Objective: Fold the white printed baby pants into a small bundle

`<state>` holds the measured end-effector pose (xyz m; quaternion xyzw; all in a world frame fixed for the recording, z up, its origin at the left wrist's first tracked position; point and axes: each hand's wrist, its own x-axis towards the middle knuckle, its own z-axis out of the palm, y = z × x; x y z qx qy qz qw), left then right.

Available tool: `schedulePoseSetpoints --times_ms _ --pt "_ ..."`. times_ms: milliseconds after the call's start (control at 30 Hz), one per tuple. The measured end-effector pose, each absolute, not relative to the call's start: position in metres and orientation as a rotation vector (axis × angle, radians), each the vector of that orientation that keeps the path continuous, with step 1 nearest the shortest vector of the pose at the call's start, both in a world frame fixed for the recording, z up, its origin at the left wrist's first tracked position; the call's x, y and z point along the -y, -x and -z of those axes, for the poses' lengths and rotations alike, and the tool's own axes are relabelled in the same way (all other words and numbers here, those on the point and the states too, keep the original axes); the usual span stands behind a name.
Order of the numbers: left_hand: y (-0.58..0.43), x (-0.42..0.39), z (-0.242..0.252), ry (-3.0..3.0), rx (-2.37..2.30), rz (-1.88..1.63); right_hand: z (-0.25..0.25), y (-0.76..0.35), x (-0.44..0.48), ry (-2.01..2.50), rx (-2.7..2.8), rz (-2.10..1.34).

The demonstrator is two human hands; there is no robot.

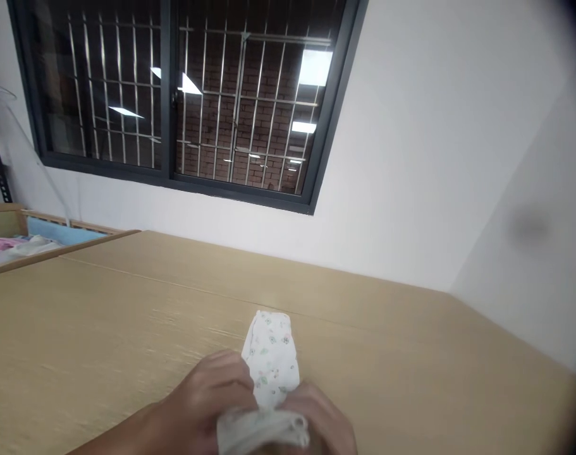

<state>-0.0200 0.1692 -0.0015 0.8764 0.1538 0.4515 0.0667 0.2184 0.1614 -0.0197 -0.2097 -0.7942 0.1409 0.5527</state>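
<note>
While both hands bunch its near end, the folded white cloth garment (271,357), printed with small green and pink sprigs, lies on the near part of the bench (102,328). Its long axis runs away from the person. The left hand (207,398) and right hand (320,420) touch it about equally, their fingers (224,373) curled closed on the fabric.

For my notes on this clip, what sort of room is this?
Probably a clothes-folding or laundry room: a pale wood-grain table, a small white printed garment on it, and a wooden-sided bin holding pink and white cloth.
</note>
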Motion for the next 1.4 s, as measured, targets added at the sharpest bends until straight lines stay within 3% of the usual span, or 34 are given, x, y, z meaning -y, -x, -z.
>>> schedulePoseSetpoints --times_ms 100,200,433,667,1067,1400 --pt "0.012 -0.202 0.001 -2.297 -0.741 -1.392 0.011 -0.215 -0.195 0.683 1.814 -0.452" --pt "0.002 -0.255 0.001 -2.039 -1.148 -1.206 0.012 -0.209 -0.251 0.911 1.675 -0.567" --pt "-0.014 -0.327 0.030 -1.900 -1.709 -1.061 0.038 -0.216 -0.330 1.435 1.762 -0.422" --pt "-0.026 -0.292 0.064 -2.279 -1.501 -0.990 0.035 -0.199 -0.284 1.233 2.154 -0.146" --pt "-0.028 -0.286 0.082 -2.450 -1.515 -0.579 0.047 -0.207 -0.286 1.450 2.498 -0.396" --pt "-0.021 -0.272 0.076 -2.333 -1.652 -0.557 0.044 -0.241 -0.261 1.490 2.465 -0.446"
